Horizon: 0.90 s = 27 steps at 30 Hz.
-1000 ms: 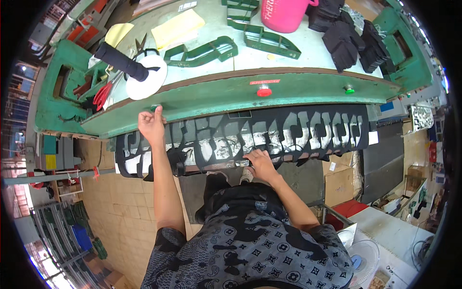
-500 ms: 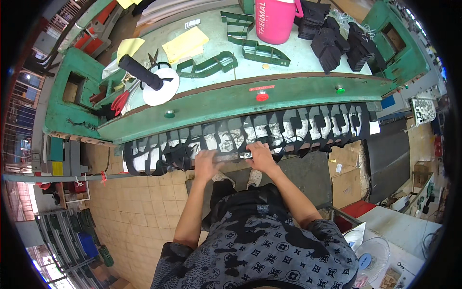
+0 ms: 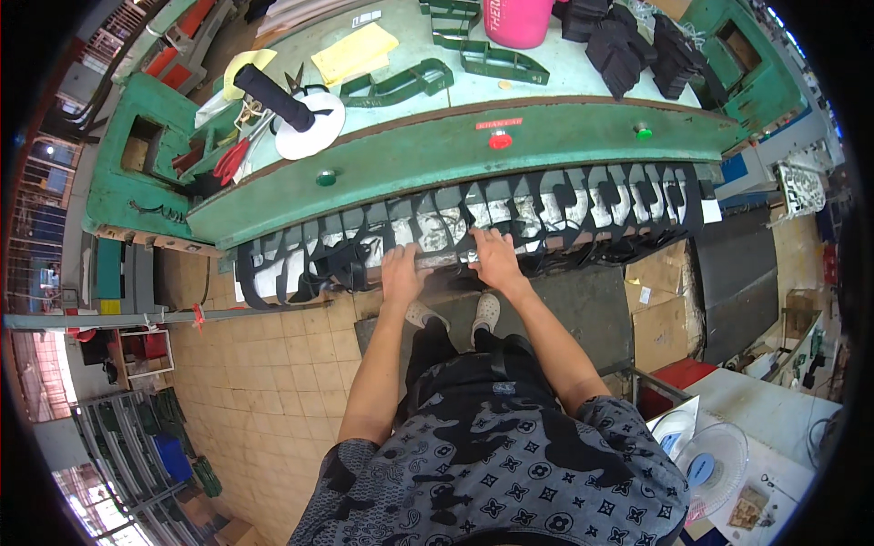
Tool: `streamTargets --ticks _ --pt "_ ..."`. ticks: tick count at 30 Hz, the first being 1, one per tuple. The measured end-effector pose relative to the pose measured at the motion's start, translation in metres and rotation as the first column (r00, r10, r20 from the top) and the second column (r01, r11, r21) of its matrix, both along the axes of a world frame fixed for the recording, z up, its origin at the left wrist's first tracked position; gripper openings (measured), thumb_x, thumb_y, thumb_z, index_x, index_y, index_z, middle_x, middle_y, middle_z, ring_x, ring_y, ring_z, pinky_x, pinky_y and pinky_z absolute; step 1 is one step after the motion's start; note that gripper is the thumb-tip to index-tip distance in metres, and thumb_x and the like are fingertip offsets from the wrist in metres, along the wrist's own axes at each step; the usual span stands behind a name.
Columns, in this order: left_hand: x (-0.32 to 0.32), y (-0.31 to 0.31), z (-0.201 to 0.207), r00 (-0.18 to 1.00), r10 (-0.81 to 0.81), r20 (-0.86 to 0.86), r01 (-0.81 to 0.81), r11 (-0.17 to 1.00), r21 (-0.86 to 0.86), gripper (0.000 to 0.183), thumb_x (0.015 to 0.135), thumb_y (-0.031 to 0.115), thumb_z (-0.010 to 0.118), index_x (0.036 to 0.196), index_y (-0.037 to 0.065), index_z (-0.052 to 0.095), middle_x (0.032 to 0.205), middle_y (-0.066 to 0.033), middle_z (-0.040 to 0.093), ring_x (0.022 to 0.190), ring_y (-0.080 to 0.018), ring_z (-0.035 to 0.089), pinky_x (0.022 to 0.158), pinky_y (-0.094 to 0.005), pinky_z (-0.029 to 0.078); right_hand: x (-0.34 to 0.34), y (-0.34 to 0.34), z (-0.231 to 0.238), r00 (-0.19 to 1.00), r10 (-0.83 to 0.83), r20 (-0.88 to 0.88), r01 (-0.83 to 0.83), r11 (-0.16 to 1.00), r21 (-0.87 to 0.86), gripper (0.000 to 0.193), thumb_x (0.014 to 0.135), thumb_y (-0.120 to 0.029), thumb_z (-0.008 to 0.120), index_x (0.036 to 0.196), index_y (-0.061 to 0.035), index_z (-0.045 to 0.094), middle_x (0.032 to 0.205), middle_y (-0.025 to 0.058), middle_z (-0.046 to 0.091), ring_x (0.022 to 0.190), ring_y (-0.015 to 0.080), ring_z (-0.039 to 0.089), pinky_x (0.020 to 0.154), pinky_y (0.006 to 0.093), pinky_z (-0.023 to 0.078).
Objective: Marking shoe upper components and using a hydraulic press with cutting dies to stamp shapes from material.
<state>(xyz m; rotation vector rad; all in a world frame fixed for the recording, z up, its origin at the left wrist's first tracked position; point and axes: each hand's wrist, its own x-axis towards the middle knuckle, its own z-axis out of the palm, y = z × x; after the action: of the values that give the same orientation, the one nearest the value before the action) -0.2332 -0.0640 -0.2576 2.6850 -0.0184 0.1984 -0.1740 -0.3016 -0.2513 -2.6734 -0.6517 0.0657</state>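
Observation:
A long strip of black sheet material [image 3: 583, 214] with rows of curved cut-out gaps lies under the front of the green press beam [image 3: 391, 164]. Pale, worn board [image 3: 440, 229] shows through the gaps. Both hands are at the near edge of this board, a short way apart. My left hand [image 3: 402, 275] lies over the edge with its fingers stretched and thumb apart. To its right, my right hand [image 3: 496, 261] rests on the same edge, fingers extended and thumb out toward the left. Loose black strips [image 3: 341, 264] bunch up left of my left hand.
Red [image 3: 501, 140] and green [image 3: 645, 133] buttons sit on the beam. Behind it, the table holds green cutting dies [image 3: 401, 84], yellow paper [image 3: 355, 53], a black roll on a white disc [image 3: 309, 127], red-handled scissors [image 3: 233, 162], a pink jug [image 3: 519, 23] and black stacks [image 3: 619, 56].
The view has shifted, so the press and table sit higher in the picture. Both hands stay at the board's near edge, and my left hand now lies flatter on it.

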Motion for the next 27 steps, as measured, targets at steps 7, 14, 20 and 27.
streamTargets --ticks 7,14,20,27 --pt "-0.011 0.010 -0.006 0.999 -0.045 0.025 0.047 0.996 -0.080 0.055 0.071 0.021 0.094 0.106 0.011 0.054 0.094 -0.0130 0.062 0.097 -0.0370 0.060 0.089 -0.0479 0.044 -0.010 -0.005 -0.013 0.999 0.040 -0.009 -0.040 0.996 0.082 0.066 0.075 -0.024 0.092 0.128 -0.0093 0.055 0.113 0.0102 0.069 0.112 0.0314 0.060 0.093 0.0478 0.038" --pt "-0.012 0.008 0.030 0.932 -0.140 -0.334 0.076 0.977 -0.197 0.060 0.082 0.049 0.083 0.122 0.007 0.067 0.114 -0.0150 0.070 0.111 -0.0382 0.064 0.097 -0.0495 0.046 0.010 -0.025 0.028 0.899 0.034 -0.437 0.019 0.993 0.117 0.062 0.078 -0.042 0.091 0.122 -0.0072 0.065 0.102 0.0105 0.071 0.103 0.0332 0.065 0.093 0.0464 0.043" --pt "0.038 -0.027 0.000 0.994 -0.103 -0.043 0.099 0.990 -0.100 0.080 0.092 0.045 0.074 0.153 0.002 0.047 0.158 -0.0253 0.045 0.149 -0.0448 0.039 0.121 -0.0554 0.032 0.075 0.037 0.002 0.983 -0.020 0.181 0.011 0.999 0.050 0.071 0.079 -0.047 0.086 0.132 -0.0070 0.060 0.132 0.0231 0.054 0.123 0.0441 0.051 0.105 0.0539 0.040" --pt "0.008 -0.042 -0.025 0.984 -0.070 -0.165 0.053 0.993 -0.108 0.078 0.094 0.047 0.073 0.154 0.005 0.048 0.162 -0.0246 0.041 0.151 -0.0439 0.037 0.123 -0.0556 0.028 0.074 -0.010 -0.045 0.735 -0.068 -0.675 0.664 0.275 0.695 0.056 0.093 -0.047 0.066 0.128 -0.0036 0.064 0.118 0.0141 0.068 0.105 0.0327 0.067 0.092 0.0474 0.052"
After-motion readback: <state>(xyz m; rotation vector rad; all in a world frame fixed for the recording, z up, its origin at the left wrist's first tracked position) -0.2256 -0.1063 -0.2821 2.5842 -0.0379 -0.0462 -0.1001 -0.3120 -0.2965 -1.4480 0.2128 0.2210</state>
